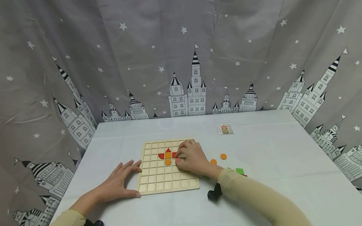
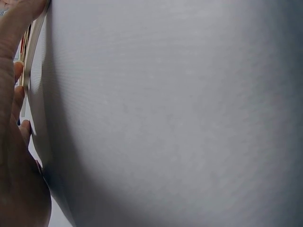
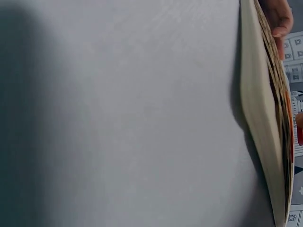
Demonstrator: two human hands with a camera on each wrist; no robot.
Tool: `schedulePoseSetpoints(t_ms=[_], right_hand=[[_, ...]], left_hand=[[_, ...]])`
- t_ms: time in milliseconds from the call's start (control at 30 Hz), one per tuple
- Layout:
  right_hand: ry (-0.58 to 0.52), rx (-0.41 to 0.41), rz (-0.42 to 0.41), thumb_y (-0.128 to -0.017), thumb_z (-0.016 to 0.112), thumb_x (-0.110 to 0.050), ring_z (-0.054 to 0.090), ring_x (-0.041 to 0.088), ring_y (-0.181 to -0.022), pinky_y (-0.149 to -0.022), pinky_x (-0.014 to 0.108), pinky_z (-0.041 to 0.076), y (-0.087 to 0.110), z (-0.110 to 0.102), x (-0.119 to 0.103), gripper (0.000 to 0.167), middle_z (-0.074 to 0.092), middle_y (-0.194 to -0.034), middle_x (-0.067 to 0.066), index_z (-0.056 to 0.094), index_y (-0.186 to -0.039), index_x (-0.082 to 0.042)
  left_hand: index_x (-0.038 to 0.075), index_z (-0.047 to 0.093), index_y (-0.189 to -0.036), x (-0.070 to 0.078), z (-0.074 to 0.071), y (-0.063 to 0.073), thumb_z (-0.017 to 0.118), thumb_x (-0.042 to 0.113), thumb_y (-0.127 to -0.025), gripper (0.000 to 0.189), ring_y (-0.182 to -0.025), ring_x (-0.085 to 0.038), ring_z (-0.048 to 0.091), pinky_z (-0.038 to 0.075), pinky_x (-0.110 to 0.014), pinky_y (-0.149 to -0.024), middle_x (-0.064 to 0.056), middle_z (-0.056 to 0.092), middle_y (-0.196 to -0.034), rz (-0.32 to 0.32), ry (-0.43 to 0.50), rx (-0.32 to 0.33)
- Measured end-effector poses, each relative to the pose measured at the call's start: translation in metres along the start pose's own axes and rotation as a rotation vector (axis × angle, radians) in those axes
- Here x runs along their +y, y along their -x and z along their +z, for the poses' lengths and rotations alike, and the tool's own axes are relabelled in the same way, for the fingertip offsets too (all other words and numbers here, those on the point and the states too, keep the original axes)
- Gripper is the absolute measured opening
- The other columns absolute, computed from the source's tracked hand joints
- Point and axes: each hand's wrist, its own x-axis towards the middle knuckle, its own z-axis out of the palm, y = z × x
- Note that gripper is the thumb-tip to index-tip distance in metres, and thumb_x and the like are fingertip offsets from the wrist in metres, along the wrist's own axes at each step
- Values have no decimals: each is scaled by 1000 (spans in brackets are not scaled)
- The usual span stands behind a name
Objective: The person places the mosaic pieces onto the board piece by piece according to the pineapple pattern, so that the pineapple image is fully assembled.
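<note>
A wooden grid board (image 1: 160,179) lies on the white table. On it sit a red triangle (image 1: 168,150), an orange square (image 1: 168,155), an orange circle (image 1: 168,162) and a red quarter-round piece (image 1: 161,156); another red piece (image 1: 174,155) is partly hidden by fingers. My right hand (image 1: 190,157) is over the board's right half, pinching a small red piece (image 3: 300,136) whose shape is mostly covered. At the board's left edge my left hand (image 1: 118,183) rests with fingers spread, fingertips and thumb against the rim.
Right of the board lie orange circles (image 1: 223,156), a green square (image 1: 240,171) and other pieces partly behind the right wrist. A small printed pattern card (image 1: 225,129) lies farther back. A grey curtain with castles (image 1: 184,58) hangs behind the table.
</note>
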Motion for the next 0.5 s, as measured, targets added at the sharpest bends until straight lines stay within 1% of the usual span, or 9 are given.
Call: schedulePoseSetpoints(t_ms=[233,433,500], right_hand=[[22,-5,-15,-87,73,-34,48,19,-109,-87,38,41,-2,5,-2,11,62,-114,-6,79,-94,-26],[42,-2,-36,-86,77,-38,48,18,-107,-87,38,42,-2,7,-2,17,61,-113,-7,80,-97,-26],[39,-14,-32,-86,78,-39,47,19,-107,-88,38,42,-2,7,-3,19,61,-113,-6,80,-99,-26]], left_hand=[[22,55,-131,2,-1,0,82,73,-66,86,-151,-42,23,6,-65,-122,-8,39,-162,5,-7,3],[23,55,-131,3,-1,1,82,72,-66,87,-152,-41,23,5,-64,-123,-7,38,-163,-8,-3,-2],[23,55,-131,3,-1,1,82,72,-66,86,-152,-41,22,5,-63,-123,-7,38,-163,-6,2,-4]])
